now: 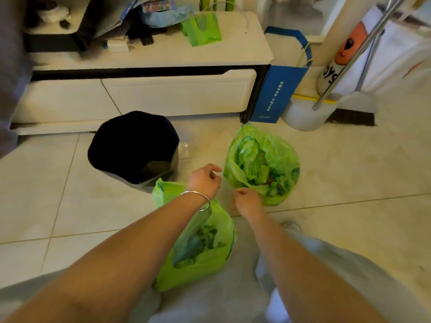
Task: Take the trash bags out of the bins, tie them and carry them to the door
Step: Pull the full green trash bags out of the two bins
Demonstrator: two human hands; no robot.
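1. A low white cabinet (pixel 144 89) runs along the wall, clutter on its top
2. A dark bin (pixel 133 145) stands on the tiled floor (pixel 349 171) in front of it, with no bag in it
3. A green trash bag (pixel 262 164) sits untied on the floor right of the bin, its mouth agape
4. A second green bag (pixel 200 248), also untied, lies nearer, partly under the left forearm
5. The left hand (pixel 205 180), a bangle on its wrist, hangs between the bags with loosely curled fingers gripping nothing
6. The right hand (pixel 247 201) is at the first bag's near edge, fingers curled; whether it pinches plastic I cannot tell
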